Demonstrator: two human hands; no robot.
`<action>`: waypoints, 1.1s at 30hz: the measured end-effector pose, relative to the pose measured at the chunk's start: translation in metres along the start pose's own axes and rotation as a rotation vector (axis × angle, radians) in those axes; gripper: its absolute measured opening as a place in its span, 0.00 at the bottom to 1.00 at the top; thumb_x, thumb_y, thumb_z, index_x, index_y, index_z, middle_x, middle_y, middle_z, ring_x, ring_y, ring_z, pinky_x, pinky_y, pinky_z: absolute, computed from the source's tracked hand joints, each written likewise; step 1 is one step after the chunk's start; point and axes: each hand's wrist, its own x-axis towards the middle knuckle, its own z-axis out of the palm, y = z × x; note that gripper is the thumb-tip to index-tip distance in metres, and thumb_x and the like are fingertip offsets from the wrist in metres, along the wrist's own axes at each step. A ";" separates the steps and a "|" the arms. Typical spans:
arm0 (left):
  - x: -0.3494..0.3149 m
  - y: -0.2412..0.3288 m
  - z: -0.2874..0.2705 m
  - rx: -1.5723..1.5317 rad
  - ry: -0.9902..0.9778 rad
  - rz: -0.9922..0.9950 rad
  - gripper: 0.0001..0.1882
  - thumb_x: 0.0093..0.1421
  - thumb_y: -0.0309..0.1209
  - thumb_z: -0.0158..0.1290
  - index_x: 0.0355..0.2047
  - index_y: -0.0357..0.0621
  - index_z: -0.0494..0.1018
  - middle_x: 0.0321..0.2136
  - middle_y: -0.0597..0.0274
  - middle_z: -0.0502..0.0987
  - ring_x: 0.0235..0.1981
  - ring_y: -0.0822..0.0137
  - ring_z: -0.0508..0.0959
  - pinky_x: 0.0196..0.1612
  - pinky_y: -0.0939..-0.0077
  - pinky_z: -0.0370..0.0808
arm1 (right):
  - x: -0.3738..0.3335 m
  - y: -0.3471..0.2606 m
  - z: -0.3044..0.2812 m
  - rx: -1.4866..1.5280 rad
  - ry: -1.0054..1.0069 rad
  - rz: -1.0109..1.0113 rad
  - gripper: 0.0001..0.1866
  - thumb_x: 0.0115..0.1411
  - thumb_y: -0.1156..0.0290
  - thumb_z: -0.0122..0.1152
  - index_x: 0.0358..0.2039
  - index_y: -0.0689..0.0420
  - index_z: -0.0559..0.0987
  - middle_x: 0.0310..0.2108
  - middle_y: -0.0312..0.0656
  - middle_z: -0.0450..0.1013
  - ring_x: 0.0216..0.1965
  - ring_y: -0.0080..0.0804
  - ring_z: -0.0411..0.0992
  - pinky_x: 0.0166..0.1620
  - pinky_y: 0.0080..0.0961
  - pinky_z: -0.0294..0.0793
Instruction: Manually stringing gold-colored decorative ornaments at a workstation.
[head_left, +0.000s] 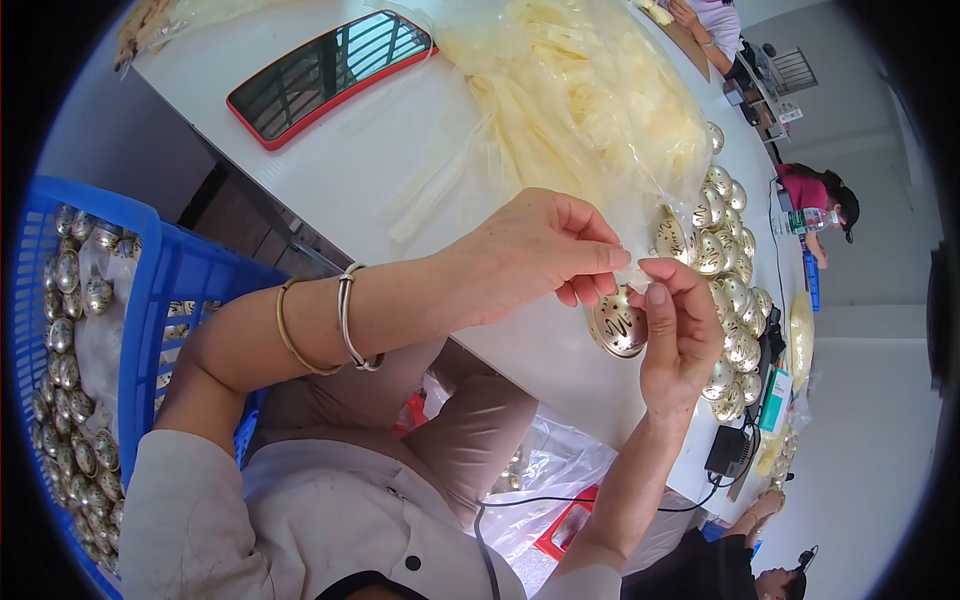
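My left hand point(555, 255) pinches a small pale, crumpled piece point(631, 274) between thumb and forefinger. My right hand point(682, 335) grips the same piece from the other side, and the fingertips of both hands nearly meet. It looks like a scrap of thin strip or film; its exact kind is too small to make out. Just below the fingertips lies a gold egg-shaped ornament point(617, 327) with dark markings, partly covered by my right hand. Beyond it, a heap of similar gold ornaments point(737, 295) stretches along the table.
A clear bag of pale yellow strips point(590, 90) spreads over the white table point(330, 190), beside a red-edged phone point(335, 75). At my left stands a blue basket point(150, 290) of ornaments. A black adapter point(728, 452) with cable sits right. Other people work along the table.
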 end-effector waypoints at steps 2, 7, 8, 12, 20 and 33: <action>0.000 0.000 0.001 -0.010 0.022 -0.011 0.11 0.58 0.33 0.55 0.33 0.37 0.74 0.25 0.62 0.77 0.24 0.74 0.74 0.29 0.83 0.70 | 0.001 0.001 0.000 0.018 0.029 0.003 0.08 0.62 0.76 0.50 0.41 0.63 0.72 0.27 0.32 0.69 0.21 0.11 0.61 0.25 0.09 0.62; 0.003 -0.006 0.007 -0.047 0.007 -0.050 0.10 0.57 0.33 0.56 0.33 0.37 0.75 0.24 0.61 0.77 0.24 0.74 0.74 0.28 0.83 0.70 | 0.000 0.008 -0.003 0.082 0.043 -0.071 0.07 0.61 0.75 0.52 0.41 0.61 0.70 0.25 0.31 0.68 0.20 0.11 0.60 0.22 0.09 0.58; 0.003 -0.007 0.009 -0.051 0.006 -0.048 0.10 0.57 0.33 0.56 0.33 0.37 0.75 0.24 0.61 0.77 0.24 0.74 0.74 0.28 0.83 0.70 | -0.001 0.009 -0.004 0.088 0.052 -0.067 0.07 0.61 0.75 0.52 0.40 0.61 0.70 0.25 0.31 0.67 0.20 0.11 0.60 0.22 0.09 0.58; 0.003 -0.011 0.016 -0.143 0.032 -0.049 0.08 0.55 0.28 0.55 0.29 0.34 0.73 0.22 0.60 0.75 0.22 0.74 0.73 0.24 0.82 0.69 | -0.004 0.009 -0.007 0.060 0.046 -0.042 0.06 0.61 0.75 0.53 0.37 0.60 0.69 0.25 0.31 0.67 0.19 0.11 0.59 0.22 0.09 0.57; 0.003 -0.020 0.017 -0.080 0.045 -0.026 0.10 0.58 0.32 0.55 0.32 0.36 0.74 0.24 0.61 0.77 0.24 0.73 0.74 0.27 0.83 0.70 | -0.013 0.011 -0.017 -0.076 0.082 0.023 0.04 0.61 0.74 0.54 0.34 0.60 0.70 0.23 0.29 0.66 0.18 0.10 0.57 0.21 0.09 0.54; 0.008 -0.029 0.030 -0.059 -0.044 -0.055 0.11 0.58 0.33 0.55 0.32 0.35 0.73 0.24 0.61 0.76 0.25 0.73 0.75 0.28 0.81 0.71 | -0.017 0.010 -0.033 -0.390 -0.022 -0.114 0.05 0.60 0.73 0.55 0.31 0.61 0.73 0.20 0.27 0.62 0.19 0.10 0.55 0.21 0.10 0.50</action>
